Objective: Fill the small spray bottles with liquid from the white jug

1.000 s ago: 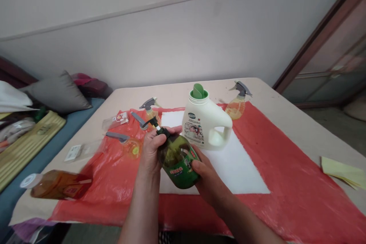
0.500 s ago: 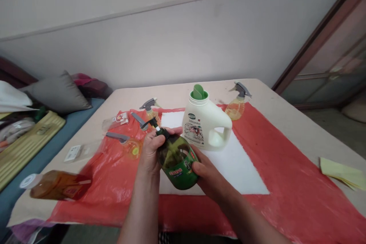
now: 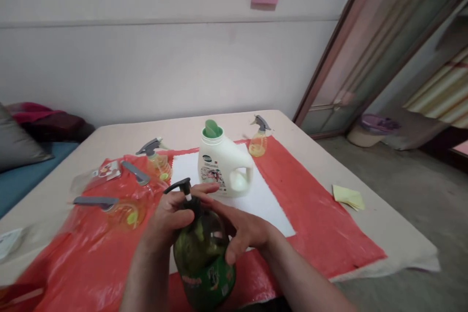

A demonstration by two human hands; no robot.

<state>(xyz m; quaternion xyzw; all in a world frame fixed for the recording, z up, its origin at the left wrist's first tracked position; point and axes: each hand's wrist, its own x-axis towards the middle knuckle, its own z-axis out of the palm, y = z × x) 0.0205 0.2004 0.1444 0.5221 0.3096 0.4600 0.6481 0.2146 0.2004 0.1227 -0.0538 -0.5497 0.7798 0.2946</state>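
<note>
A dark green pump bottle point(image 3: 203, 263) with a green label is held upright close to me, above the table's near edge. My left hand point(image 3: 170, 219) is wrapped around its neck just under the black pump head point(image 3: 180, 187). My right hand point(image 3: 243, 231) rests on the bottle's shoulder with fingers curled against it. Behind them a white detergent jug point(image 3: 223, 165) with a green cap stands on a white sheet point(image 3: 263, 200) laid over red plastic point(image 3: 321, 204).
Several spray bottles of yellow liquid lie or stand around: one point(image 3: 155, 156) left of the jug, one point(image 3: 113, 207) lying at left, one point(image 3: 259, 139) behind right. Yellow paper point(image 3: 349, 196) lies at the table's right. A blue cushion point(image 3: 22, 180) sits left; a doorway is right.
The bottle has been tipped from slanted to upright and drawn nearer me. My right hand moved from its base to its shoulder. The camera swung right and up.
</note>
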